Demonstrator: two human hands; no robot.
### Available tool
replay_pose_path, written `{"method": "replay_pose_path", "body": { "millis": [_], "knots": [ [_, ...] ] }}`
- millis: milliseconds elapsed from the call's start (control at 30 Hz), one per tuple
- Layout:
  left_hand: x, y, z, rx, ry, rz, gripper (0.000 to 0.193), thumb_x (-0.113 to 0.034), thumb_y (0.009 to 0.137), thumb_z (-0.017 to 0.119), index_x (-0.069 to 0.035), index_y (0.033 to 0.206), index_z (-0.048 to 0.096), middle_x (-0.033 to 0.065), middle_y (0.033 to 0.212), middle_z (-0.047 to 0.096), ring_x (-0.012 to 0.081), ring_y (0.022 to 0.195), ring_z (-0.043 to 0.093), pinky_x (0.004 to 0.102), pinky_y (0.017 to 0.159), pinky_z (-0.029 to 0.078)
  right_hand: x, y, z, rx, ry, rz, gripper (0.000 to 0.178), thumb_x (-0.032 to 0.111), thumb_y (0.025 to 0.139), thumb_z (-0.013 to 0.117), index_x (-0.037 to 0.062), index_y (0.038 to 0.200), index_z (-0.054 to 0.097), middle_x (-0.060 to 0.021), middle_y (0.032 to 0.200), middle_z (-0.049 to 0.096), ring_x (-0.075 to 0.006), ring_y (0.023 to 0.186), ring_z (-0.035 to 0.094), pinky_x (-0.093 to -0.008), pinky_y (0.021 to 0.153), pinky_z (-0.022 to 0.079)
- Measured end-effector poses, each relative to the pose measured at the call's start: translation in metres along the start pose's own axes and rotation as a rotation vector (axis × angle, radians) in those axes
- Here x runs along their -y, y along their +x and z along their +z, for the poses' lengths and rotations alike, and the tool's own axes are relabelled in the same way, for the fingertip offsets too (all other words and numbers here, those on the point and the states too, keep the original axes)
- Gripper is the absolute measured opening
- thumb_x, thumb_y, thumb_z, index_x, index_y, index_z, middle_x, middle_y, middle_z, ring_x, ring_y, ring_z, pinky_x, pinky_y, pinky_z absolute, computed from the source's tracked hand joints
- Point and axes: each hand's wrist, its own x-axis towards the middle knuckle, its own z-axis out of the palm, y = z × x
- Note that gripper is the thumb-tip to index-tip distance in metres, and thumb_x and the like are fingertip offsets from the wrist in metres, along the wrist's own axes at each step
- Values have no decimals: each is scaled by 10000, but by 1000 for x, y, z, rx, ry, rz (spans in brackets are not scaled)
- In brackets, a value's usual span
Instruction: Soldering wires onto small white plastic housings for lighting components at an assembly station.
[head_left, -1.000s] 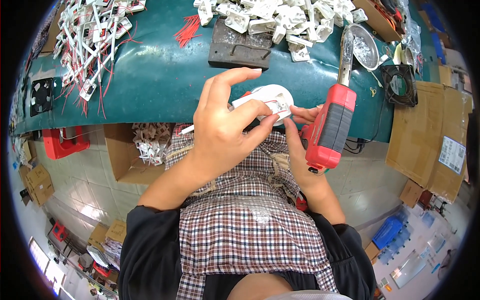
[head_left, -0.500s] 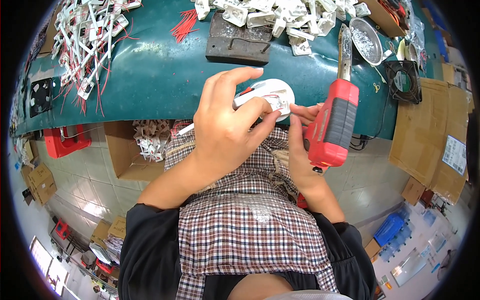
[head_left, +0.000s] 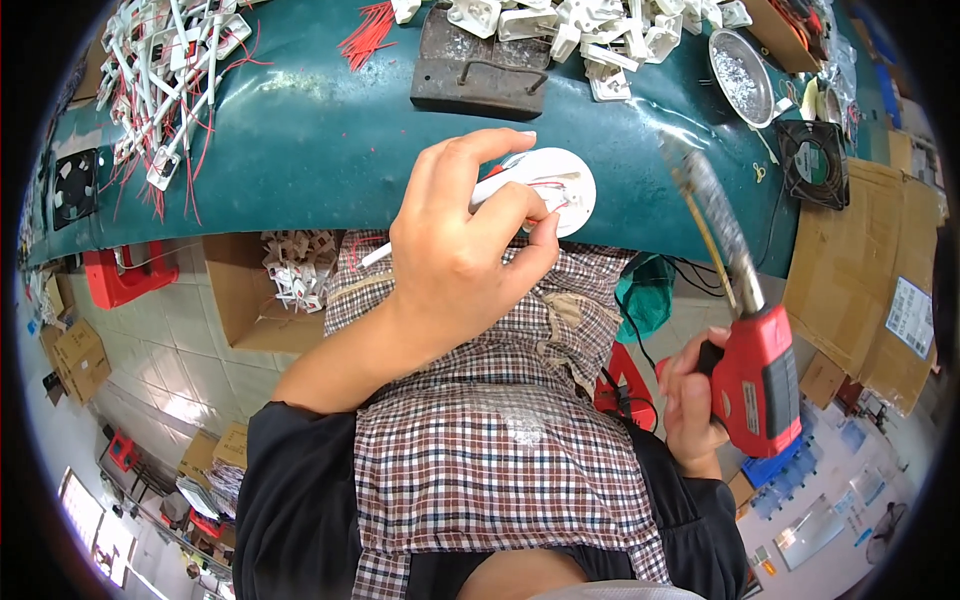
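At the table's front edge, my left hand holds a white plastic part with a round, plate-like end. A white stem shows on the other side of the hand. Its thumb and index finger are pinched together over thin red wires in the round end; exactly what the tips grip is hidden. To the right, my right hand is wrapped around the handle of a red and black soldering gun. The gun's long metal barrel points up over the table, blurred at its tip and apart from the white part.
A dark metal block with a handle stands at the back, beside piled white plastic housings and red wires. Wired white parts heap at the left. A metal dish and black fan sit at the right.
My right hand has drawn away from the white part toward the lower right, carrying the soldering gun with its barrel tilted. My left hand stays nearly in place on the part.
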Motion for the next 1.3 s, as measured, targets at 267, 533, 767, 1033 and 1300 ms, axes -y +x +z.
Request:
{"method": "replay_pose_path", "body": {
  "millis": [267, 533, 767, 1033, 1300],
  "knots": [
    [3, 1, 0, -10, -9, 37, 172, -49, 661, 818, -106, 751, 683, 93, 1191, 664, 245, 918, 616, 313, 572, 418, -7, -17, -30, 146, -569, -59, 214, 81, 745, 735, 13, 945, 699, -132, 886, 677, -315, 721, 672, -376, 665, 547],
    [1, 0, -1, 17, -49, -13, 199, -51, 642, 807, -95, 758, 652, 98, 1178, 654, 301, 978, 628, 369, 715, 540, -13, -6, -29, 239, -522, -221, 315, -36, 654, 764, -12, 956, 679, -126, 860, 648, -299, 706, 674, -360, 641, 546],
    [2, -1, -1, 9, -72, -27, 192, -50, 644, 802, -96, 760, 657, 100, 1177, 655, 301, 976, 631, 368, 719, 540, 4, 12, -19, 296, -572, -262, 279, -43, 674, 754, -21, 942, 679, -124, 847, 644, -291, 697, 670, -349, 635, 540],
    [8, -1, 0, 38, -139, -1, 162, -48, 687, 822, -89, 795, 709, 130, 1226, 643, 267, 1026, 665, 295, 591, 475, 9, 21, -13, 302, -634, -407, 237, -44, 693, 748, -21, 919, 678, -126, 819, 632, -276, 649, 653, -336, 589, 518],
    [10, -1, -2, 65, -176, 9, 168, -40, 691, 825, -87, 809, 716, 124, 1256, 624, 258, 1023, 665, 295, 615, 513, 18, 21, -15, 282, -579, -275, 253, -51, 666, 751, -33, 895, 643, -133, 762, 617, -252, 621, 639, -315, 567, 491]
  ]
}}
